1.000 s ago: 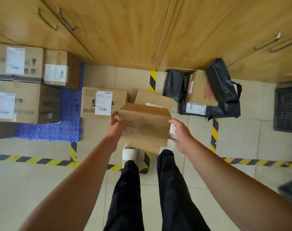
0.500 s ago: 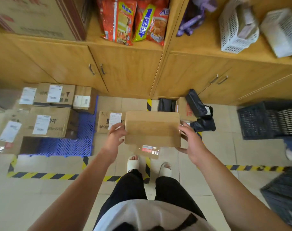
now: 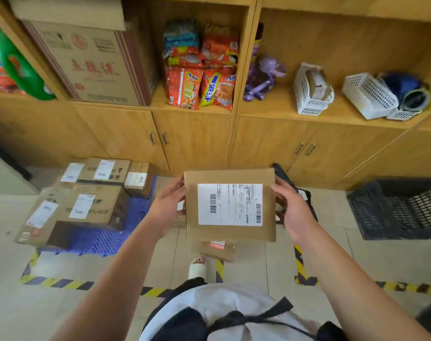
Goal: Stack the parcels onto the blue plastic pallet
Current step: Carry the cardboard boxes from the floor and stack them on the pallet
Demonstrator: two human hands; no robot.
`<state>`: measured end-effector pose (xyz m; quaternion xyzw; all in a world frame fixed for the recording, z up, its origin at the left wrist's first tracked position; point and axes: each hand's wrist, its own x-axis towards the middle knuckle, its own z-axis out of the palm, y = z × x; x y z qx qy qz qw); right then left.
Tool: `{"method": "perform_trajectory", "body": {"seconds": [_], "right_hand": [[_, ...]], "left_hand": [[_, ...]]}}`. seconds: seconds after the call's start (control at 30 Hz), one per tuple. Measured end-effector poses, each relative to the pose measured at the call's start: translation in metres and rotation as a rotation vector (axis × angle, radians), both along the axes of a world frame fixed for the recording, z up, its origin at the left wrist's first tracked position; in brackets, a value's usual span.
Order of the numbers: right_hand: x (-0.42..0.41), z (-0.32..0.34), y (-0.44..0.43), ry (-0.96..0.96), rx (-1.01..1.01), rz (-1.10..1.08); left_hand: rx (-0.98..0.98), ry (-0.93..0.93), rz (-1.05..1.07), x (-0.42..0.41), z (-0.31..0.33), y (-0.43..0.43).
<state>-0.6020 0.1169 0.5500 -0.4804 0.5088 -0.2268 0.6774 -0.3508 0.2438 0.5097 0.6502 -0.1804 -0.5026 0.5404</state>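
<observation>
**Parcel up in both hands, pallet off to the left**

Head view: the parcel (image 3: 230, 232), a flat brown box w/ a white label (image 3: 230, 204) facing the cam, is in the air at mid-frame. It is in front of the person's chest and above the floor, not over the pallet. L hand (image 3: 169, 205) grips its left edge, thumb at the top corner, fingers curled round behind. R hand (image 3: 292, 212) holds the right edge, fingers wrapped on the side, tips partly hidden. The box sits approx. level.

The pallet (image 3: 98, 239), a blue plastic grid, lies on the floor to the left, close to the cabinet (image 3: 192, 139). A stack (image 3: 93, 205) of several brown boxes, each w/ a white label, covers its back and left part. The grid shows at the front and right. Yellow-black tape (image 3: 56, 283) marks the floor in front of the pallet.

Below the held parcel a small box (image 3: 218, 251) lies on the floor, just beside a sandal (image 3: 197, 268). Behind the R hand is a black bag (image 3: 307, 196), mostly hidden. A black crate (image 3: 396, 210) stands on the floor at right, well apart from the pallet.

Above the cabinet doors are open shelves. They hold a big carton (image 3: 93, 62) at left, noodle packs (image 3: 199, 87) in the next bay, then a purple toy (image 3: 263, 77) and white baskets (image 3: 310, 99) at right.
</observation>
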Motion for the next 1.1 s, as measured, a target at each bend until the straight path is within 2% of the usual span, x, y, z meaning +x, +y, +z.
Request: {"method": "perform_trajectory", "body": {"seconds": [0.17,0.3,0.4,0.53,0.7,0.97,1.1], "right_hand": [[-0.045,-0.005,0.034,-0.058,-0.062,0.199],[-0.060,-0.035,0.074,-0.076,0.074,0.376],[-0.048,-0.044,0.105,-0.074,0.150,0.459],[-0.018,-0.048,0.134,-0.011,0.255,0.433],[0.032,-0.050,0.158,0.043,0.267,0.447],[0.151,-0.038,0.212,0.060,0.289,0.404],[0.196,-0.046,0.237,0.137,0.268,0.182]], "left_hand": [[0.175,-0.022,0.205,-0.057,0.006,0.059],[0.306,0.005,0.334,-0.084,-0.007,0.128],[0.283,0.031,0.392,-0.091,-0.005,0.181],[0.203,0.141,0.394,-0.085,-0.009,0.242],[0.099,0.424,0.290,-0.068,-0.028,0.287],[0.148,0.524,0.365,0.032,-0.042,0.338],[0.223,0.558,0.500,0.074,-0.050,0.337]]}}
